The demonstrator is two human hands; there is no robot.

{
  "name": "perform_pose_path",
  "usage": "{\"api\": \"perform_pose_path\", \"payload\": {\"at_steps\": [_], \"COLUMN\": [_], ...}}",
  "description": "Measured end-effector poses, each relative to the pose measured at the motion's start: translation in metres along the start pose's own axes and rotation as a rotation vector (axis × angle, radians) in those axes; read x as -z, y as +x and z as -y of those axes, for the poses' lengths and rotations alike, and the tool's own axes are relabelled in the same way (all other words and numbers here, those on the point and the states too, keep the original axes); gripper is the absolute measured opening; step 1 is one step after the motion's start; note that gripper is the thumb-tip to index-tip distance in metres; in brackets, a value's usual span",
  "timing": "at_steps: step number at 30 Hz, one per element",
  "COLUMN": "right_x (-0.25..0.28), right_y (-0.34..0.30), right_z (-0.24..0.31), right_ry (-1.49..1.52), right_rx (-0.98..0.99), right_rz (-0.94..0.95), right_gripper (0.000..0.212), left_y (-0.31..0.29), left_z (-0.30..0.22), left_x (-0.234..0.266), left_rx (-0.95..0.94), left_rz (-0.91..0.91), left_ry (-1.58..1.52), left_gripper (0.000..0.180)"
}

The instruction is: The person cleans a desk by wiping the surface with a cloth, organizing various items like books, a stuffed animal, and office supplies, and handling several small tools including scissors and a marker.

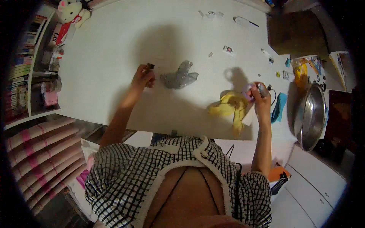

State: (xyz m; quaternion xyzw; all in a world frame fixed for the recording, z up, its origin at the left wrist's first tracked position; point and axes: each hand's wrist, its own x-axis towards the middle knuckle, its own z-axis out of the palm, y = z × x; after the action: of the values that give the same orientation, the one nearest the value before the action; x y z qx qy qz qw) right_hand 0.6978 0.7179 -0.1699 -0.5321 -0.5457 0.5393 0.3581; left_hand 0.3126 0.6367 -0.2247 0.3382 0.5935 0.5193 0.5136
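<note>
My left hand is closed above the white table, left of the middle. From its fingers sticks a small dark brown, short block-like thing, whose kind I cannot make out. A crumpled grey plastic bag lies just to its right, apart from the hand. Over on the right, my right hand is closed around a grey rounded thing, partly hidden by the fingers. Something pale purple shows at its left side. A rumpled yellow cloth lies beside that hand, reaching toward the table's near edge.
A large metal basin stands at the right, with a teal strip nearer my right hand. Farther off are a small white box and clear plastic scraps. A bookshelf and plush toy border the left.
</note>
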Motion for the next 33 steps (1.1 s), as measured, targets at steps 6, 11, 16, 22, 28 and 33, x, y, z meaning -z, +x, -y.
{"api": "perform_pose_path", "payload": {"at_steps": [6, 11, 16, 22, 28, 33], "right_x": [-0.034, -0.062, -0.060, -0.059, -0.053, -0.103], "right_y": [0.024, 0.015, -0.004, -0.019, -0.041, -0.038], "right_z": [-0.022, -0.014, -0.039, -0.034, -0.026, -0.019], "right_ry": [0.763, 0.860, 0.833, 0.651, 0.456, 0.390], "right_rx": [-0.235, -0.244, -0.319, -0.232, -0.170, -0.189], "right_rz": [0.139, 0.277, 0.313, 0.313, -0.040, -0.101], "right_gripper": [0.036, 0.043, 0.053, 0.042, 0.046, 0.042], "left_y": [-0.016, -0.050, -0.082, -0.082, -0.015, -0.057], "left_z": [0.055, 0.058, 0.066, 0.063, 0.068, 0.050], "left_x": [0.038, 0.117, 0.187, 0.316, 0.474, 0.625], "left_rx": [-0.480, -0.403, -0.308, -0.161, -0.077, 0.083], "left_rz": [-0.198, -0.492, -0.581, -0.671, -1.132, -0.983], "left_ry": [0.584, 0.604, -0.160, -0.207, 1.080, 1.321], "left_gripper": [0.020, 0.018, 0.027, 0.019, 0.032, 0.029]}}
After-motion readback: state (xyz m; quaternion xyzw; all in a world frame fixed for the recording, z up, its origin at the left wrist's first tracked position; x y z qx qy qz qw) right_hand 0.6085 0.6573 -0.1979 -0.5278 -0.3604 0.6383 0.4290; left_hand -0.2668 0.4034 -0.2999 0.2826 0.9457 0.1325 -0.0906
